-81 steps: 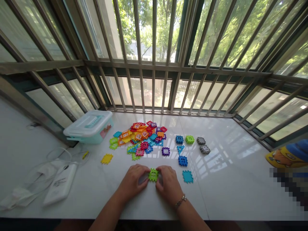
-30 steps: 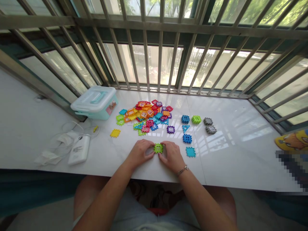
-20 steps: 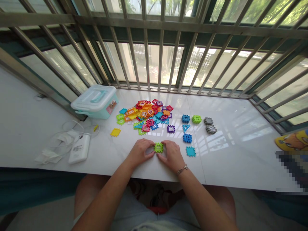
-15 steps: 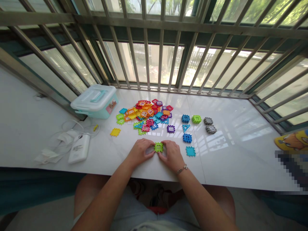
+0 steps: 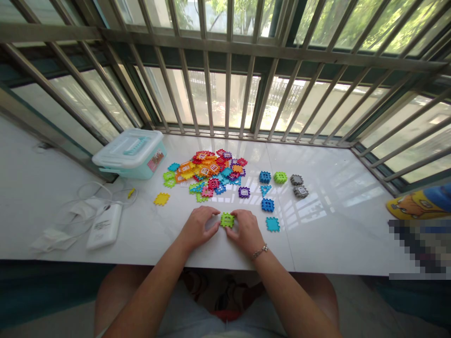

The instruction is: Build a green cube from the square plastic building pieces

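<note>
Clamping a squarish green tile [image 5: 227, 219] between them, the left grip [image 5: 199, 228] sits at 9 o'clock, the right grip [image 5: 245, 230] at 3, equally near.

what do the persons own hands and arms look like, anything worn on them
Both arms are bare, with no sleeves or gloves on the left hand or the right hand. The only thing worn is a thin metallic bracelet on the right wrist.

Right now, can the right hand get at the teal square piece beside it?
Probably yes: the right hand lies close to the teal interlocking block, and no other piece shows between them.
</note>
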Tool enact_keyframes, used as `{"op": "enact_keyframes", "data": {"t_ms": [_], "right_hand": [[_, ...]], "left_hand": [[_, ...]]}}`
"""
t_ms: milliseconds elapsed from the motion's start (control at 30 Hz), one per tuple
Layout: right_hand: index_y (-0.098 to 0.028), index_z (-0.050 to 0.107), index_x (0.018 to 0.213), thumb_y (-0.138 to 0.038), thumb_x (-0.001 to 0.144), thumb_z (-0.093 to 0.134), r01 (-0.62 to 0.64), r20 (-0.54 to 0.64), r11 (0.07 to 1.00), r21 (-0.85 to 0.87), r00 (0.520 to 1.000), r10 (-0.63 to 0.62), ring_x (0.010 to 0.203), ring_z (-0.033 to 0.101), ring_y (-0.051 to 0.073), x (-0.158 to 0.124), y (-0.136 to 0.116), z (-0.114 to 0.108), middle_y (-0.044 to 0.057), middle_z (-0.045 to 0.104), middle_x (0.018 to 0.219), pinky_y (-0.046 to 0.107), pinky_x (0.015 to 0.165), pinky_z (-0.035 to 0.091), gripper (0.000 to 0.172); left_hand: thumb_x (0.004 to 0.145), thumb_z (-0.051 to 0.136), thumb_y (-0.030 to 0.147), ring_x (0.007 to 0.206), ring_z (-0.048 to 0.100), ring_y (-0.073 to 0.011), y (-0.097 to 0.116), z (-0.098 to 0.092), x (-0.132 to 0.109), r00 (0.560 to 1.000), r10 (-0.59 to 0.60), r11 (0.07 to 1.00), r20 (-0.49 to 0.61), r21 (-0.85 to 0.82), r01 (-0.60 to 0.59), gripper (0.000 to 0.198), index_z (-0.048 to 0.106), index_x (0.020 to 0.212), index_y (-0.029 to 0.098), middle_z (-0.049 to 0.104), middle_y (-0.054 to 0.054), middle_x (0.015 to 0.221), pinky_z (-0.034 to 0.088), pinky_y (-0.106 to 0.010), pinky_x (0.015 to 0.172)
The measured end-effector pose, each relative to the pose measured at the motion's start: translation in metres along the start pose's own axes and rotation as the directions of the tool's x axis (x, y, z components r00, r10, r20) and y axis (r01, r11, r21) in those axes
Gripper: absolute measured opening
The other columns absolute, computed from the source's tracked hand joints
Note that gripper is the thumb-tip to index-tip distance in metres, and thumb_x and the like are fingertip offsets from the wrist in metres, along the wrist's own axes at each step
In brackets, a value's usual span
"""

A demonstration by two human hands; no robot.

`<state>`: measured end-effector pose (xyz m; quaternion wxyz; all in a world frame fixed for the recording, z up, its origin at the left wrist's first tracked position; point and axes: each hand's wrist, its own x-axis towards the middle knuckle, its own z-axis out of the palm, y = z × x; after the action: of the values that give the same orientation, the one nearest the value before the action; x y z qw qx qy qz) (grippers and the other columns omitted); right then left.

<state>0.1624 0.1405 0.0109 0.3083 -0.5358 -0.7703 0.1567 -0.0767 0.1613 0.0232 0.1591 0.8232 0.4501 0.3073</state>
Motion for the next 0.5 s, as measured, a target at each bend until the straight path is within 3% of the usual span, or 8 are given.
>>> {"op": "enact_keyframes", "data": {"t_ms": [200,500], "right_hand": [[-0.022,0.062,0.123,-0.026,0.083,0.082,0.004,-0.022,1.0,-0.009,1.0,-0.004,0.114,0.063,0.029,-0.002,0.0,0.0,0.009,0.071,0.12,0.045,0.103,0.049,0.045],[-0.023,0.062,0.123,-0.026,0.082,0.08,-0.019,-0.017,1.0,0.012,1.0,0.019,0.115,0.064,0.029,-0.003,0.001,0.0,0.01,0.071,0.121,0.046,0.105,0.049,0.045]], "left_hand": [[0.098,0.059,0.025,0.084,0.064,-0.0246,-0.007,0.009,0.003,0.979,-0.155,0.977,-0.129,0.128,0.171,0.012,0.064,0.109,0.022,0.065,-0.003,0.084,0.051,-0.039,0.082],[0.099,0.059,0.022,0.092,0.066,-0.0257,0.0,0.012,0.004,0.985,-0.164,0.946,-0.055,0.273,0.173,0.007,0.064,0.103,0.023,0.072,-0.007,0.098,0.048,-0.039,0.084]]}}
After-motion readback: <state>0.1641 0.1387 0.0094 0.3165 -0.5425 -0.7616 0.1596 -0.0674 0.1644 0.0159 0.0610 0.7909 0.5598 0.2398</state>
